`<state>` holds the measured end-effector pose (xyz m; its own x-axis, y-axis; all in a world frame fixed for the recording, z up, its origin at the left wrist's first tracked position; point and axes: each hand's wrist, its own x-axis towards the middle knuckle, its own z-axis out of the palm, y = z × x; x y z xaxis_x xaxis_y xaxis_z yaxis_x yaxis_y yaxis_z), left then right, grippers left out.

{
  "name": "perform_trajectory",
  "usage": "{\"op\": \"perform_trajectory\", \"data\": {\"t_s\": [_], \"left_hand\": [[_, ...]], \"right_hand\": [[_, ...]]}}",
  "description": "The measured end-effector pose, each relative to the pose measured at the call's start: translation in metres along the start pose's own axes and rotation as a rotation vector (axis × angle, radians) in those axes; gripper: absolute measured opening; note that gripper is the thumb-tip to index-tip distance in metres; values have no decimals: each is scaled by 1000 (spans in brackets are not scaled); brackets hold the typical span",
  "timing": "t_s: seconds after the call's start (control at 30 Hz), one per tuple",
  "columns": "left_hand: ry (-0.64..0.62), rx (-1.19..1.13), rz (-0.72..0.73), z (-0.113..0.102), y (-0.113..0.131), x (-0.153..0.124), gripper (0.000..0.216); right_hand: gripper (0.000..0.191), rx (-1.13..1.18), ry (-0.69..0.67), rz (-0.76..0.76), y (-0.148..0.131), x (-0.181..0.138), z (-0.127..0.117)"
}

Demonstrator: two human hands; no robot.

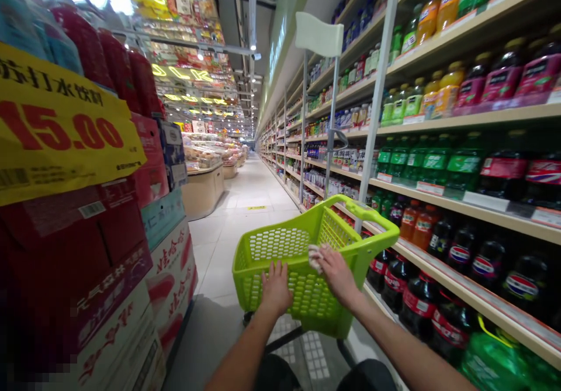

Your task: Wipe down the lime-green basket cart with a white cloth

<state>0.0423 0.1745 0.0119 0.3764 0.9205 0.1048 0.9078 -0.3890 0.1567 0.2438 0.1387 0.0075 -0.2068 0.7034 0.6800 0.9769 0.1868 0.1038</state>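
Note:
A lime-green plastic shopping basket [280, 245] on wheels stands in the aisle right in front of me, tilted to the right and empty inside. My left hand [276, 289] grips its near rim, fingers curled over the edge. My right hand [335, 271] holds a small whitish cloth [314, 258] against the inside of the basket near its handle side.
Stacked red and white drink cartons [114, 274] with a yellow price sign [61, 128] crowd the left. Shelves of soda bottles [460, 163] run along the right, close to the basket. The tiled aisle [245, 198] stretches ahead, with display counters [204, 186] at mid-left.

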Motion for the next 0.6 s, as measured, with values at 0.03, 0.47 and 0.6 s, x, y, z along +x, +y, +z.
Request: {"op": "perform_trajectory", "data": {"t_s": [0.03,0.47,0.6], "left_hand": [[-9,8,5,1,5,0,74],[-5,128,20,-16,13,0,73],[-12,110,-10,-8,27,0,74]], "right_hand": [[36,16,-47,-7,-13,5,0],[33,-183,108,-45,81,-3,-30],[37,-289,191,160,106,-12,-51]]}}
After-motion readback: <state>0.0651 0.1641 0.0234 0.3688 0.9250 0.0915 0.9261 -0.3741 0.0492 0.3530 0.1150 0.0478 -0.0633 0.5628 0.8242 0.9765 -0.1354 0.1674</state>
